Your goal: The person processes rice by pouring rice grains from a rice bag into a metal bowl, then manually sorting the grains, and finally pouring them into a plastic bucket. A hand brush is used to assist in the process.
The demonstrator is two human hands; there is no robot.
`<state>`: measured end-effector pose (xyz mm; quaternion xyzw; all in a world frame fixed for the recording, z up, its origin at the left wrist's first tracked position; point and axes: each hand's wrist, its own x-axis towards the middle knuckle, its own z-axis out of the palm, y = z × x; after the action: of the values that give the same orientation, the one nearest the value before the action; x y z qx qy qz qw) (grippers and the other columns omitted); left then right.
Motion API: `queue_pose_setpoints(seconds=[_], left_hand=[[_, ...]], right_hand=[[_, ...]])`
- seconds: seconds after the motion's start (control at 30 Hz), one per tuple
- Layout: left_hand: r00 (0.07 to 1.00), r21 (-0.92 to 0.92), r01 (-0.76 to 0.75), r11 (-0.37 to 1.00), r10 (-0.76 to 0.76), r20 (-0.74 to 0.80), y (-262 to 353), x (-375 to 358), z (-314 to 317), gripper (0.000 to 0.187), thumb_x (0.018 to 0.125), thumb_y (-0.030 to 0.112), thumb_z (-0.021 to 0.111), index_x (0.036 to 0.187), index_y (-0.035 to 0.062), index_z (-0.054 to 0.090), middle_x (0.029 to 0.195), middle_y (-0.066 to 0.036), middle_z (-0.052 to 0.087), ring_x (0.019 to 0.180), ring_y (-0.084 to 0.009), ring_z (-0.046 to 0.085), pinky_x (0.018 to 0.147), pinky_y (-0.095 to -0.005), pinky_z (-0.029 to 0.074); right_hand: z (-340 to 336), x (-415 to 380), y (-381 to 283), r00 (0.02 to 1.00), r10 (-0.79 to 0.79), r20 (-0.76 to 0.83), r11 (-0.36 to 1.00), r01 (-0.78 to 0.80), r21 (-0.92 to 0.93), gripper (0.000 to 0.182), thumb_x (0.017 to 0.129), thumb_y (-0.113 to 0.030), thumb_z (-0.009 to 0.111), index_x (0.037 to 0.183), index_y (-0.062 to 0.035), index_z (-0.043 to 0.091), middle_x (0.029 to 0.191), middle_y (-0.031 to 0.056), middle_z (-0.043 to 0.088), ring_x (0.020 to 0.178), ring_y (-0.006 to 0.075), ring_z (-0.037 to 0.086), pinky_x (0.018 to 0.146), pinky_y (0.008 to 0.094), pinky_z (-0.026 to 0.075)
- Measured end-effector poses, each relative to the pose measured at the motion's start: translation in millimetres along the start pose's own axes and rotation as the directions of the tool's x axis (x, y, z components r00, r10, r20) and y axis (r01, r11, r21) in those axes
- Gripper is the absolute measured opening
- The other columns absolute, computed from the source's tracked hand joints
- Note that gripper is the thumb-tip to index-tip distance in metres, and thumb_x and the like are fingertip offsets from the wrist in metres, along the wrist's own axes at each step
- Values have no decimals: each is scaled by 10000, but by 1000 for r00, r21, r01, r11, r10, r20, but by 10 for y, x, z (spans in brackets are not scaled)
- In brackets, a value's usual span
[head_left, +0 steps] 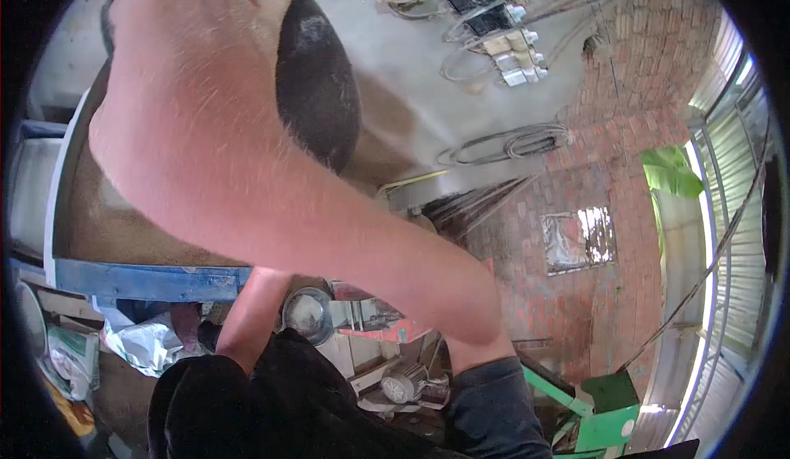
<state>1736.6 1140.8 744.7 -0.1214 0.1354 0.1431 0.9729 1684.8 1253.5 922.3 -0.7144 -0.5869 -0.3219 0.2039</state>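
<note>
The black, rounded, rubber-looking tub (321, 72) in the upper left should feel stiff but slightly yielding, perhaps heavy if loaded; I'd grip its edge. It's matte, with pale scuffs. My right hand (189, 43) overlaps it, fingers partly cut off, grip unclear; my left hand is hidden behind my right forearm (329, 220).

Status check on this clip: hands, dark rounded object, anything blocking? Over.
Right hand at dark rounded object, grip unclear; left hand hidden. Object partly covered, overlapping blue-edged tray in view. Right forearm blocks much of the picture.
</note>
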Motion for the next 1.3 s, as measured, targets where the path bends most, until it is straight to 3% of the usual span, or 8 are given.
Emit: queue_pose_setpoints(seconds=[0.37, 0.57, 0.63, 0.77, 0.93, 1.0, 1.27, 1.3], left_hand=[[933, 350, -233, 907, 310, -183, -312, 88, -550, 280, 768, 170, 559, 997, 9, 550, 912, -69, 581, 828, -212, 569, 779, -334, 446], [864, 826, -274, 493, 503, -14, -316, -337, -693, 175, 763, 69, 566, 923, 7, 602, 891, -48, 618, 788, -179, 572, 738, -300, 455], [889, 865, -220, 452, 457, -13, -484, -355, -709, 209, 719, 46, 592, 916, -20, 612, 845, -51, 619, 744, -136, 555, 715, -278, 438], [944, 938, -80, -338, 277, 181, -867, -4, -1395, 194, 684, 87, 618, 768, -67, 535, 647, -115, 561, 598, -221, 510, 595, -352, 427], [993, 426, 119, -897, 119, -27, -1417, 355, -3039, 245, 658, 207, 622, 715, -17, 540, 727, -260, 587, 733, -429, 587, 657, -467, 466], [994, 296, 80, -952, 55, -91, -1652, 349, -3723, 242, 668, 212, 622, 750, -9, 564, 739, -257, 603, 767, -426, 608, 680, -490, 481], [925, 251, 54, -967, -47, -378, -2829, 237, -5706, 193, 737, 186, 616, 816, 17, 566, 720, -231, 619, 716, -414, 620, 650, -479, 500], [915, 235, 69, -969, -33, -403, -2899, 241, -5895, 193, 737, 186, 616, 816, 17, 566, 720, -231, 619, 716, -414, 620, 650, -479, 500]], right_hand=[[-1527, -1002, 1148, 817, 559, 138, 711, -559, 428, 595, 617, 72, 490, 1210, 23, 499, 1124, 122, 593, 1100, 272, 519, 943, 345, 401], [-1863, -3508, 1752, 139, 988, 62, 71, -782, 619, 622, 639, 58, 491, 1256, -7, 445, 1107, 96, 571, 986, 221, 550, 905, 333, 426], [-1543, -4411, 1477, -199, 968, 155, -244, -582, 775, 577, 650, 51, 492, 1222, -21, 458, 1076, 100, 575, 977, 238, 552, 885, 364, 445], [-699, -6462, 732, -549, 683, 482, -614, -74, 786, 408, 747, -2, 481, 1154, -32, 480, 1091, 124, 563, 1004, 269, 540, 887, 419, 451], [-45, -7597, -297, -562, 533, 633, -767, -4, 642, 338, 820, -60, 482, 1154, -10, 470, 1134, 165, 540, 1035, 319, 532, 882, 456, 470], [207, -7968, -538, -654, 216, 725, -574, 516, 636, 324, 837, -49, 490, 1144, 45, 452, 1175, 175, 519, 1056, 362, 520, 902, 482, 465], [1186, -9797, -923, -674, 288, 680, -584, 439, 683, 199, 898, -94, 480, 1060, 21, 494, 1082, 168, 572, 1015, 244, 566, 852, 374, 523], [1338, -10341, -1117, -456, 297, 839, -445, 711, 544, 141, 894, -93, 486, 990, 4, 520, 1029, 141, 595, 976, 209, 579, 827, 351, 525]])
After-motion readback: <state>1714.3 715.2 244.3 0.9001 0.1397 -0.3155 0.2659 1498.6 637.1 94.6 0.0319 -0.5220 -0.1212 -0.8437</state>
